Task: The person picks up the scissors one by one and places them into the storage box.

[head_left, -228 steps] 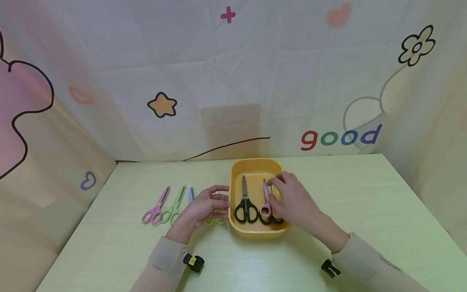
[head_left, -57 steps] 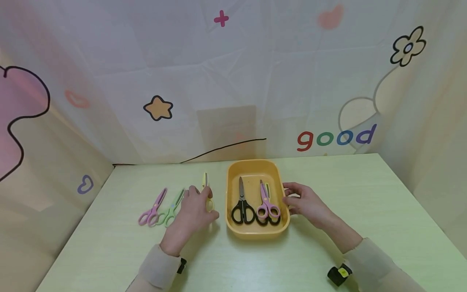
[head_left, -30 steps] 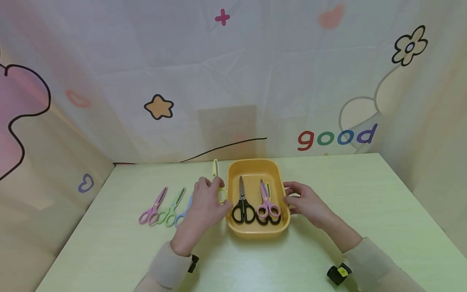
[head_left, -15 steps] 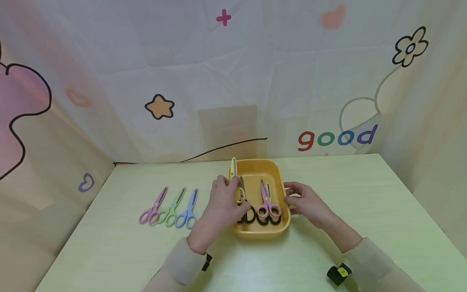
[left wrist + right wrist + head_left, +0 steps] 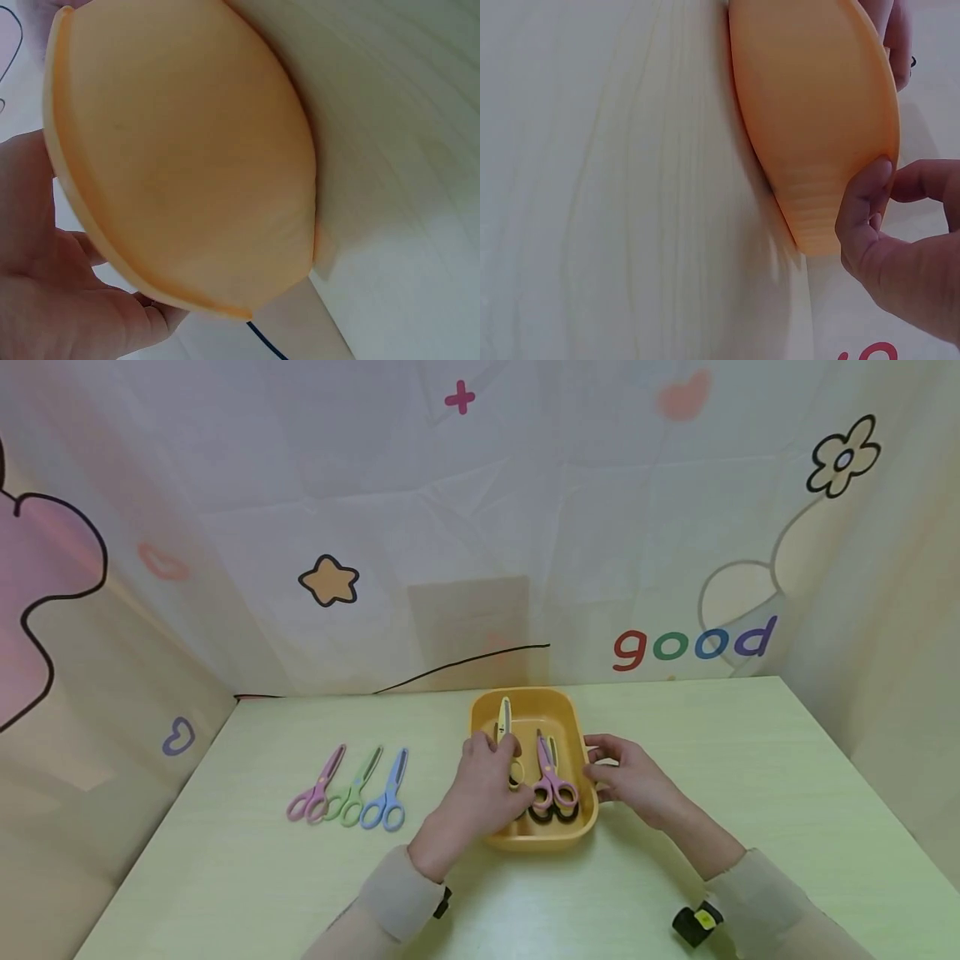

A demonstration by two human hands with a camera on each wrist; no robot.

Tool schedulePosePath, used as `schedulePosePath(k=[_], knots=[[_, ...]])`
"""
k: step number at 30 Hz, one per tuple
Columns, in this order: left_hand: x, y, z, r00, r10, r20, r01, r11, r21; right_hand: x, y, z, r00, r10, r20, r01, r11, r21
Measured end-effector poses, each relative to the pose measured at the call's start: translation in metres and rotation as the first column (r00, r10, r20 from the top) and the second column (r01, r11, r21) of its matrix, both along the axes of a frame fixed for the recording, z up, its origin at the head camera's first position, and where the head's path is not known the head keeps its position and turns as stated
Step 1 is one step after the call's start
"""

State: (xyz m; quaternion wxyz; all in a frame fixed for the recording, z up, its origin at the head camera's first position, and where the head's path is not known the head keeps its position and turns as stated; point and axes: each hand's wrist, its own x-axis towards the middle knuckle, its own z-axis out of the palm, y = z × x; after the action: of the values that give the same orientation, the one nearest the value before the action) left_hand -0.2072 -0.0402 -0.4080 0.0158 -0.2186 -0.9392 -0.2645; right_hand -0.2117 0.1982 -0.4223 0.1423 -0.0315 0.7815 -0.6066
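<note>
My left hand (image 5: 487, 781) holds yellow scissors (image 5: 505, 718) by the handles over the left part of the yellow tray (image 5: 536, 842), blade end pointing away. Beneath that hand, black scissors are mostly covered. Pink scissors (image 5: 553, 785) lie in the tray's right half on top of another black-handled pair (image 5: 540, 816), and a yellow-edged blade shows beside them. At the tray's right rim, my right hand (image 5: 637, 777) grips the edge; the right wrist view has its fingers (image 5: 866, 202) against the outer wall. In the left wrist view, the tray wall (image 5: 187, 150) hides the scissors.
Left of the tray, purple-pink scissors (image 5: 318, 789), green scissors (image 5: 360, 789) and blue scissors (image 5: 387, 797) lie in a row on the pale table (image 5: 247, 877). A printed curtain (image 5: 375, 527) stands behind the table's far edge.
My left hand first steadied the tray while the right set pink scissors inside. Later the left took the yellow scissors from the table and carried them right, over the tray. The right hand moved to the rim.
</note>
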Motion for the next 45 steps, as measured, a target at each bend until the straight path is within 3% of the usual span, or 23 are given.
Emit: schedulePosePath(k=[7,14,24,36,43,45], knots=[[-0.003,0.009,-0.006,1.000,-0.015,0.004,0.015,0.993,-0.118,0.001,0.000,0.004,1.000,-0.006,0.001,0.006,1.000,-0.002],[-0.004,0.016,-0.007,0.999,0.008,0.047,0.004,0.968,-0.252,0.000,0.000,0.003,1.000,-0.003,-0.004,0.003,1.000,-0.002],[-0.005,0.024,-0.007,0.998,0.009,0.058,0.019,0.882,-0.471,-0.002,0.002,0.000,1.000,0.001,-0.004,-0.001,1.000,0.000],[-0.006,0.024,-0.009,0.995,0.037,0.096,0.009,0.898,-0.440,-0.002,0.002,-0.001,1.000,0.004,0.007,-0.004,1.000,-0.009],[-0.005,0.020,-0.010,0.999,-0.005,0.045,0.023,0.902,-0.431,-0.001,0.002,-0.002,1.000,0.005,0.010,-0.005,1.000,-0.005],[-0.004,0.019,-0.009,0.999,-0.016,0.038,0.030,0.913,-0.406,-0.001,0.002,-0.002,1.000,0.006,0.011,-0.006,1.000,-0.004]])
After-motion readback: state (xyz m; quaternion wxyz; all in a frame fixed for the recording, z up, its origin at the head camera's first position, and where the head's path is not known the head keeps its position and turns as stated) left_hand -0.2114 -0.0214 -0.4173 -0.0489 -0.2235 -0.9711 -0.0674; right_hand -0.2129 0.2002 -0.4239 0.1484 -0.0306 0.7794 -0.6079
